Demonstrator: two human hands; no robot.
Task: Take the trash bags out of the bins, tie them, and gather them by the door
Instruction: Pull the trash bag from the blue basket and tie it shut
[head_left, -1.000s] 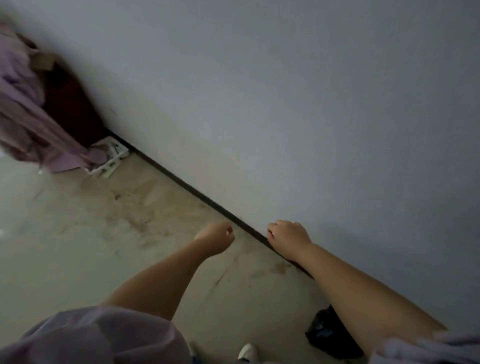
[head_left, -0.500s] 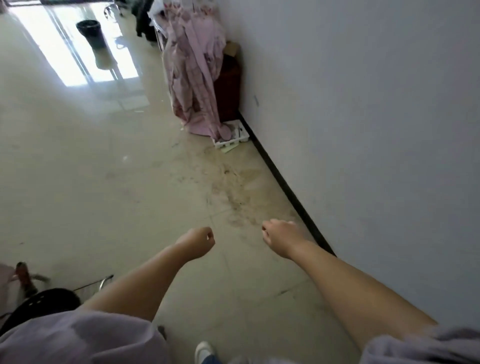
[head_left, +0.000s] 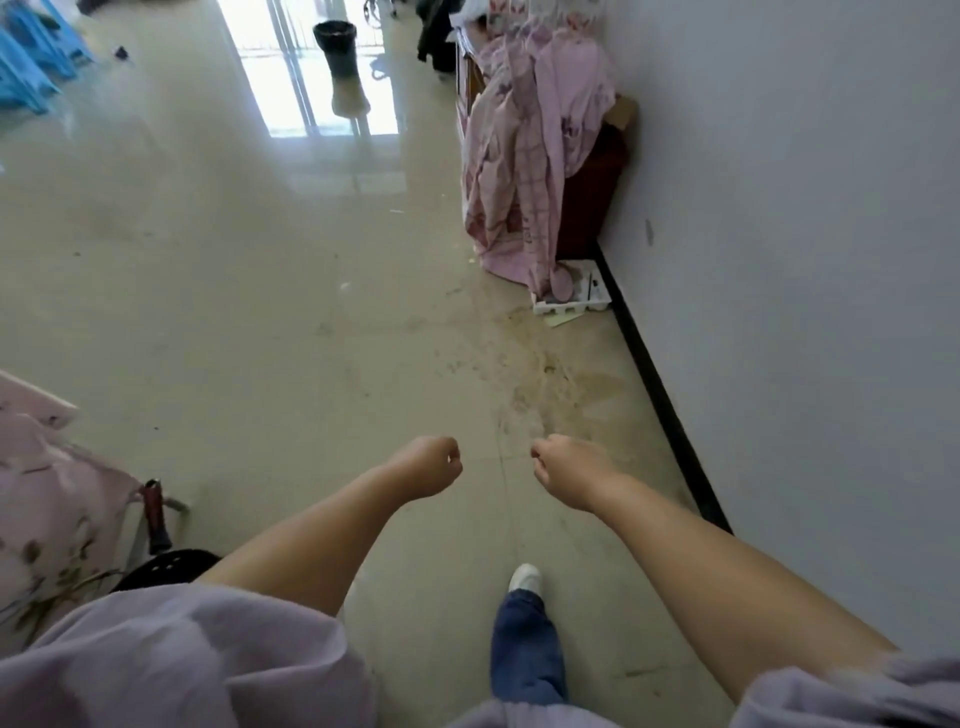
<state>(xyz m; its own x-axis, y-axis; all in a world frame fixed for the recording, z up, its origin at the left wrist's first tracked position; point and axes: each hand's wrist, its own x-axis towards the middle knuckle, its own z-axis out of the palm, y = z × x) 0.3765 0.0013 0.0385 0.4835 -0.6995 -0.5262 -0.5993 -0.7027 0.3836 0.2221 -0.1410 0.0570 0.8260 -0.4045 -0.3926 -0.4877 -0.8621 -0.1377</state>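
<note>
Left hand (head_left: 431, 465) and right hand (head_left: 566, 467) are both curling into fists, each grip closed on nothing. 1 black bin (head_left: 336, 41) with a dark liner is standing far across the floor (head_left: 234, 312), near the bright glass door (head_left: 311, 62). Judgement: walking there now; on arrival, gathering the liner rim evenly before lifting should avoid spills.

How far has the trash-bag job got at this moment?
Done: nothing in this view shows a bag tied or gathered, and no door is in sight. In hand: nothing; the left hand and right hand are curled and empty. Left: the black bin at the far end of the floor appears lined and not yet emptied.
</note>
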